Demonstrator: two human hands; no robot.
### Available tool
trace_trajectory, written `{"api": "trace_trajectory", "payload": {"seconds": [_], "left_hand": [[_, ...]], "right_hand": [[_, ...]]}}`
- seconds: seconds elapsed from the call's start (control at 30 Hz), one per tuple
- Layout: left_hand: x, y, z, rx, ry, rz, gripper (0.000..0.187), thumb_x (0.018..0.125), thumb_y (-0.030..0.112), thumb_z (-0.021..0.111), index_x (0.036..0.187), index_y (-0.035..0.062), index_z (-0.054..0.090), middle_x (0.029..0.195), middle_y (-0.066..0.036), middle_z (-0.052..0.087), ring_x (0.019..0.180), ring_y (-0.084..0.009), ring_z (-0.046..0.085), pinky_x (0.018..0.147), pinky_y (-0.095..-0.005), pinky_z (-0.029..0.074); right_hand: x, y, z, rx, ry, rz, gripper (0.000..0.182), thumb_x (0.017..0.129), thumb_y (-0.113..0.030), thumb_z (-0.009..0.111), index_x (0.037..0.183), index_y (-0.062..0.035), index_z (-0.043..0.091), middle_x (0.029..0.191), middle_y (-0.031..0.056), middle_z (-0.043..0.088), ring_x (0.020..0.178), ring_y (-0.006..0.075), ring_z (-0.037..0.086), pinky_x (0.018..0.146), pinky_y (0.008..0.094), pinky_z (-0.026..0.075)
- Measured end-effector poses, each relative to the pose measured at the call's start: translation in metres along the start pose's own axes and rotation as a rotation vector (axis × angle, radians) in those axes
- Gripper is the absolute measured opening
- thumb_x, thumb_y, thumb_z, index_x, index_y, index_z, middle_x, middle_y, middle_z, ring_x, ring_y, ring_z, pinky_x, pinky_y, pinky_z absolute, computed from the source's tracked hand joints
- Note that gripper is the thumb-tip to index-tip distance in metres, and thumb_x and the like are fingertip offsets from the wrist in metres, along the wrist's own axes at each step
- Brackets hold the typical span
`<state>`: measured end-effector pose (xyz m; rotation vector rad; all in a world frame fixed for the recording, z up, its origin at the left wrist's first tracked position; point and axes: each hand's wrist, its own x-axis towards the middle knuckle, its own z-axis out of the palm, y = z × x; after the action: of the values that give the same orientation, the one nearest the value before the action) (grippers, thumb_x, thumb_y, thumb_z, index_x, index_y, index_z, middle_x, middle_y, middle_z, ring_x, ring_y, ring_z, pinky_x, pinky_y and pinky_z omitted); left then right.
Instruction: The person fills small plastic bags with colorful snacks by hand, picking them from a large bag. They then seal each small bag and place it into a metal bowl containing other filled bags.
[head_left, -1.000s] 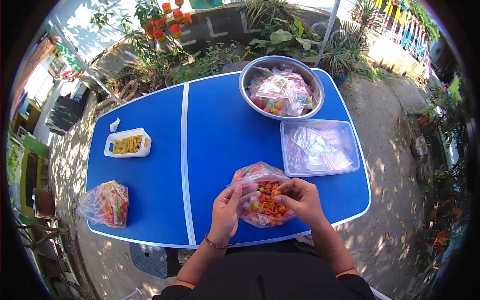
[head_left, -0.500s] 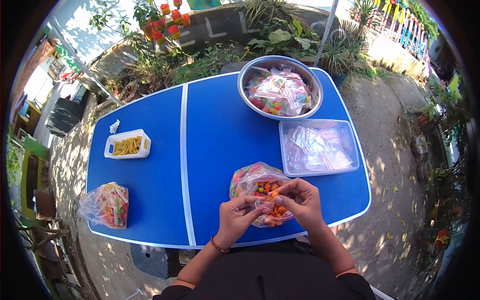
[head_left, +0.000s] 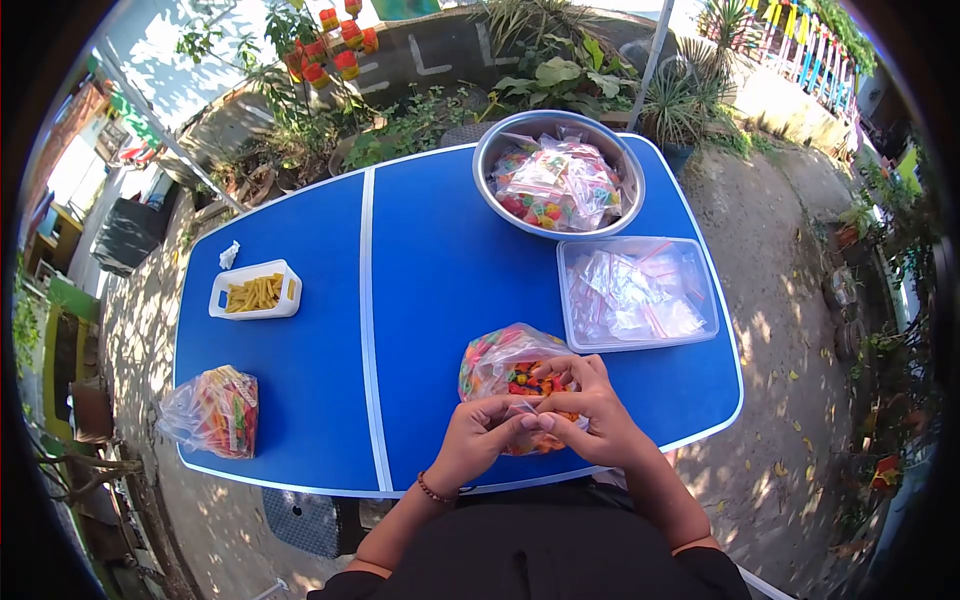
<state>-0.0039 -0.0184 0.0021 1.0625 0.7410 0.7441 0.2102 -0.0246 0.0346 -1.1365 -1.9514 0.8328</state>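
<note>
Near the front edge of the blue table lies an open plastic bag [head_left: 497, 357] of orange and multicoloured pieces. Above its near side my two hands meet. My left hand [head_left: 476, 434] pinches a small clear plastic bag [head_left: 523, 407] between thumb and fingers. Touching the same small bag, my right hand [head_left: 588, 415] has its thumb and fingers bent close together. Its fingers partly hide the small bag and the orange pieces beneath. Whether the right fingers also hold a piece is too small to tell.
On the blue table [head_left: 430, 260] are a metal bowl [head_left: 483, 180] of filled packets, a clear tub [head_left: 640, 345] of small plastic bags, a white container [head_left: 256, 314] of yellow sticks, a crumpled white scrap [head_left: 229, 254] and a tied-looking plastic bag [head_left: 215, 412] at left.
My right hand has shifted slightly left and down, and its thumb now meets the small bag beside my left thumb. The orange piece seen in its fingertips earlier is no longer visible.
</note>
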Motion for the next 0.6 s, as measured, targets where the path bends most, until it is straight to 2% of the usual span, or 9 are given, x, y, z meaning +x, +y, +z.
{"api": "trace_trajectory", "payload": {"seconds": [0.13,0.23,0.33,0.43,0.53,0.6], "left_hand": [[0.002,0.001,0.003,-0.152,-0.044,-0.040,0.036,0.104,0.024,0.059,0.128,-0.0031,0.064,0.116,-0.010,0.070,0.106,-0.0126,0.066,0.095,-0.0291,0.053],[0.002,0.000,0.001,-0.166,-0.054,-0.068,0.038,0.105,0.024,0.056,0.132,-0.0031,0.061,0.123,-0.011,0.067,0.110,-0.0136,0.064,0.099,-0.0308,0.051],[0.003,0.005,0.004,-0.199,-0.031,-0.083,0.040,0.104,0.023,0.057,0.135,-0.0023,0.058,0.125,-0.012,0.066,0.110,-0.0144,0.065,0.098,-0.0310,0.052],[0.001,0.007,0.003,-0.289,-0.017,-0.175,0.041,0.101,0.016,0.062,0.137,-0.0018,0.056,0.127,-0.014,0.064,0.112,-0.0158,0.065,0.098,-0.0313,0.054],[0.002,0.004,0.005,-0.155,-0.009,-0.042,0.045,0.096,0.007,0.067,0.138,-0.0029,0.053,0.126,-0.014,0.064,0.112,-0.0172,0.065,0.098,-0.0314,0.055],[0.003,0.003,0.004,-0.163,0.019,-0.039,0.045,0.093,0.002,0.069,0.135,-0.0041,0.054,0.125,-0.014,0.065,0.112,-0.0173,0.065,0.098,-0.0314,0.055]], "right_hand": [[-0.002,0.010,0.005,0.101,0.127,0.079,0.012,0.089,-0.013,0.069,0.088,-0.0012,0.073,0.116,0.0164,0.062,0.100,0.0233,0.057,0.090,0.0375,0.045],[-0.002,0.009,0.006,0.263,0.161,0.178,0.014,0.092,-0.010,0.067,0.085,0.0017,0.070,0.109,0.0156,0.065,0.092,0.0186,0.061,0.084,0.0318,0.048],[-0.003,0.010,0.006,0.293,0.201,0.210,0.014,0.096,-0.008,0.063,0.089,0.0028,0.069,0.103,0.0122,0.066,0.086,0.0125,0.060,0.077,0.0257,0.048],[-0.008,0.018,0.010,0.463,0.270,0.275,0.016,0.101,-0.008,0.059,0.094,0.0036,0.067,0.092,0.0073,0.066,0.084,0.0088,0.059,0.074,0.0231,0.047],[-0.008,0.014,0.007,0.577,0.296,0.336,0.017,0.103,-0.009,0.056,0.098,0.0045,0.066,0.087,0.0035,0.066,0.081,0.0056,0.058,0.071,0.0217,0.047],[-0.008,0.013,0.008,0.625,0.331,0.334,0.018,0.103,-0.009,0.056,0.097,0.0042,0.066,0.086,0.0036,0.067,0.079,0.0049,0.058,0.071,0.0207,0.047]]}}
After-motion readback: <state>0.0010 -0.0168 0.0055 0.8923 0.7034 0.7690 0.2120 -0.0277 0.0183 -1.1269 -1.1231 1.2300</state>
